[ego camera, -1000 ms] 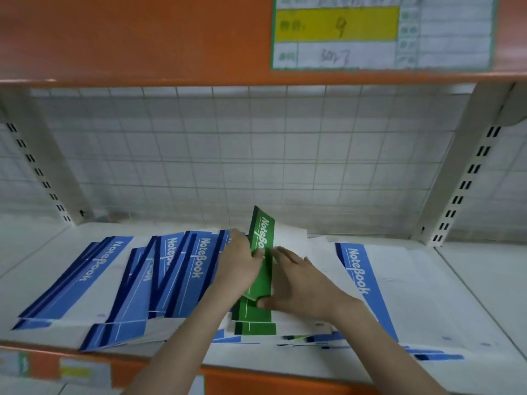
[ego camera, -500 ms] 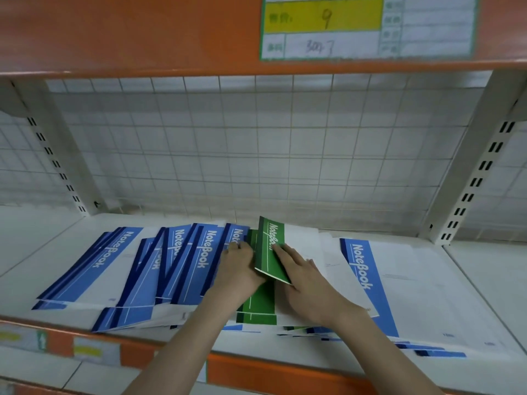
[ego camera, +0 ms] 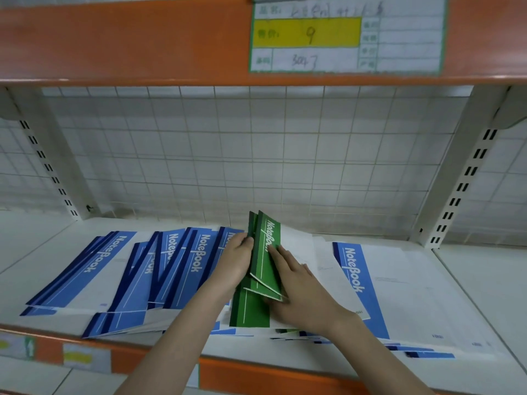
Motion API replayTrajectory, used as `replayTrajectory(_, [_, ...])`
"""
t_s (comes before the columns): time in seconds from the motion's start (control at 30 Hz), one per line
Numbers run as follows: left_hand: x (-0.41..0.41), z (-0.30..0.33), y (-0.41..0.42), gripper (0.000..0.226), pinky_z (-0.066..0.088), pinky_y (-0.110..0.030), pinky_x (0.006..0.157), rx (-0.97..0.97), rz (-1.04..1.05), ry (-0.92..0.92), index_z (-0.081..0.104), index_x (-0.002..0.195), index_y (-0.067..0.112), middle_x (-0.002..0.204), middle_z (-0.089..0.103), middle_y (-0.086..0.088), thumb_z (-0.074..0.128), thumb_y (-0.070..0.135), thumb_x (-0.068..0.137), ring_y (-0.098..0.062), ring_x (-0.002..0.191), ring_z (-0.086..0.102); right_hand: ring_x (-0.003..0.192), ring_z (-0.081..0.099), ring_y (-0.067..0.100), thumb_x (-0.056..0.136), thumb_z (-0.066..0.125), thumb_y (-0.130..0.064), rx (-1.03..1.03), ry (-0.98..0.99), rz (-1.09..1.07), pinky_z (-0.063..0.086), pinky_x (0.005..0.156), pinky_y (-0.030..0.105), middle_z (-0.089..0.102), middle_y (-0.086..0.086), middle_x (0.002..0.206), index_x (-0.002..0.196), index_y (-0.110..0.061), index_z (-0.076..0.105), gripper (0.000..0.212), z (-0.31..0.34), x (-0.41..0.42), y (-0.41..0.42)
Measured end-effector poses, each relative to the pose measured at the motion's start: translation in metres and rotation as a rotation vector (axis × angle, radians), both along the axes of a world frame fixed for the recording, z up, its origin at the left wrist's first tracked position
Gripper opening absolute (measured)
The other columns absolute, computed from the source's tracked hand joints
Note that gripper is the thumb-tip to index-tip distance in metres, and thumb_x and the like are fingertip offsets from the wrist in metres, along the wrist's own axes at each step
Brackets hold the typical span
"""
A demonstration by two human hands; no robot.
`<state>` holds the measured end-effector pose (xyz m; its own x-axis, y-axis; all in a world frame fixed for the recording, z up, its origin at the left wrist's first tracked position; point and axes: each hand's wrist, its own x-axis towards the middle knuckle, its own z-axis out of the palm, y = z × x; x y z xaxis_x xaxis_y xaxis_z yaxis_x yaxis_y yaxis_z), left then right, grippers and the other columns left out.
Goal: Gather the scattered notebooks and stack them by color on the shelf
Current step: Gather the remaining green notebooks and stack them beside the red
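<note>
1. Far left of the white shelf [ego camera: 42, 252]: a fan of blue notebooks [ego camera: 94, 269] lies loosely overlapped, spines slanting toward the wire-grid back panel [ego camera: 256, 155], none squared into a pile

2. Beside it, a second spread of blue notebooks [ego camera: 171, 269] overlaps the first and runs under the person's left forearm — the blue group reads as gathered to one side but not yet stacked

3. The left hand [ego camera: 235, 263] rests at the left edge of the green notebooks [ego camera: 263, 258], fingers curled against their spines and steadying them; whether the thumb wraps round them cannot be told

4. Centre: two or three green notebooks are tilted up on edge between the hands, above another green notebook [ego camera: 249, 309] lying flat on the white covers beneath

5. The right hand [ego camera: 296, 283] lies across the right face of the raised green notebooks, fingers extended along the cover and pressing them toward the left hand

6. Right: a lone blue notebook [ego camera: 379, 286] lies flat on top of other partly hidden copies, well apart from the blue spreads on the left

7. Above: an orange shelf edge [ego camera: 114, 44] carries a price label [ego camera: 345, 35] marked 9

8. The step in hand appears to be pulling the greens out of the mixed heap — the next move likely calls for closing both hands on them, aligning edges, and lifting without dragging the loose covers underneath
</note>
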<state>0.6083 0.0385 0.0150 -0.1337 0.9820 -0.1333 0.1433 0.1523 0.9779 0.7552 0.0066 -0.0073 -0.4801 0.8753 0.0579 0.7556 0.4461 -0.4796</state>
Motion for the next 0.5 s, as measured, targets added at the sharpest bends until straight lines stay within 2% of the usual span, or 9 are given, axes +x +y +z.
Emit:
replayTrajectory(0.07, [-0.003, 0.001, 0.0, 0.025, 0.053, -0.039, 0.086, 0.09, 0.002, 0.101, 0.06, 0.1, 0.022, 0.104, 0.065, -0.005, 0.036, 0.025, 0.103, -0.022, 0.093, 0.063, 0.147, 0.007, 0.015, 0.088, 0.043, -0.007, 0.016, 0.086, -0.046, 0.011, 0.119, 0.039, 0.007, 0.0, 0.16, 0.153, -0.021, 0.003, 0.077, 0.004, 0.002, 0.003])
replayTrajectory(0.13, [-0.01, -0.001, 0.001, 0.022, 0.053, -0.033, 0.078, 0.21, -0.036, 0.445, 0.061, 0.104, 0.019, 0.105, 0.065, -0.009, 0.04, 0.026, 0.101, -0.024, 0.091, 0.063, 0.144, 0.018, 0.016, 0.085, 0.038, 0.004, 0.014, 0.161, -0.082, 0.016, 0.117, 0.031, 0.014, 0.0, 0.159, 0.152, -0.018, 0.013, 0.075, 0.008, 0.006, 0.005])
replayTrajectory(0.17, [-0.013, -0.003, 0.0, 0.023, 0.052, -0.03, 0.077, 0.207, -0.08, 0.614, 0.06, 0.111, 0.016, 0.11, 0.063, -0.009, 0.045, 0.029, 0.099, -0.023, 0.095, 0.061, 0.143, 0.021, 0.016, 0.085, 0.037, 0.005, 0.012, 0.185, -0.09, 0.018, 0.116, 0.028, 0.016, -0.001, 0.158, 0.151, -0.018, 0.015, 0.074, 0.009, 0.008, 0.006])
replayTrajectory(0.23, [-0.016, -0.005, 0.001, 0.045, 0.048, -0.038, 0.091, 0.057, -0.196, 0.8, 0.054, 0.121, 0.016, 0.121, 0.055, -0.01, 0.057, 0.046, 0.088, -0.026, 0.113, 0.052, 0.141, 0.025, 0.016, 0.087, 0.038, 0.005, 0.014, 0.218, -0.096, 0.019, 0.113, 0.022, 0.019, -0.003, 0.157, 0.151, -0.018, 0.017, 0.071, 0.009, 0.01, 0.008])
replayTrajectory(0.3, [-0.013, -0.006, -0.002, 0.08, 0.041, -0.046, 0.102, -0.084, -0.284, 0.967, 0.041, 0.135, 0.018, 0.134, 0.045, -0.011, 0.064, 0.063, 0.073, -0.032, 0.129, 0.037, 0.141, 0.026, 0.015, 0.09, 0.04, 0.0, 0.011, 0.237, -0.092, 0.018, 0.112, 0.019, 0.019, -0.003, 0.157, 0.151, -0.018, 0.018, 0.067, 0.008, 0.01, 0.007])
replayTrajectory(0.33, [-0.009, -0.006, -0.004, 0.095, 0.037, -0.048, 0.105, -0.116, -0.315, 1.027, 0.032, 0.141, 0.017, 0.14, 0.038, -0.013, 0.068, 0.065, 0.068, -0.034, 0.133, 0.03, 0.142, 0.024, 0.015, 0.091, 0.04, -0.003, 0.008, 0.239, -0.086, 0.018, 0.114, 0.022, 0.019, -0.003, 0.158, 0.151, -0.019, 0.018, 0.065, 0.007, 0.009, 0.007])
replayTrajectory(0.4, [-0.002, -0.007, -0.005, 0.113, 0.033, -0.048, 0.109, -0.151, -0.313, 1.001, 0.018, 0.147, 0.013, 0.145, 0.028, -0.017, 0.078, 0.059, 0.062, -0.038, 0.137, 0.023, 0.144, 0.018, 0.013, 0.094, 0.04, -0.008, -0.001, 0.22, -0.073, 0.015, 0.118, 0.028, 0.015, -0.003, 0.158, 0.151, -0.02, 0.016, 0.064, 0.004, 0.008, 0.005])
replayTrajectory(0.5, [0.001, -0.005, 0.0, 0.114, 0.033, -0.044, 0.11, -0.163, -0.221, 0.949, 0.021, 0.146, 0.005, 0.142, 0.031, -0.019, 0.085, 0.047, 0.061, -0.036, 0.133, 0.029, 0.145, 0.014, 0.013, 0.096, 0.04, -0.012, -0.021, 0.181, -0.067, 0.01, 0.119, 0.034, 0.011, -0.003, 0.159, 0.152, -0.022, 0.013, 0.064, 0.001, 0.007, 0.004])
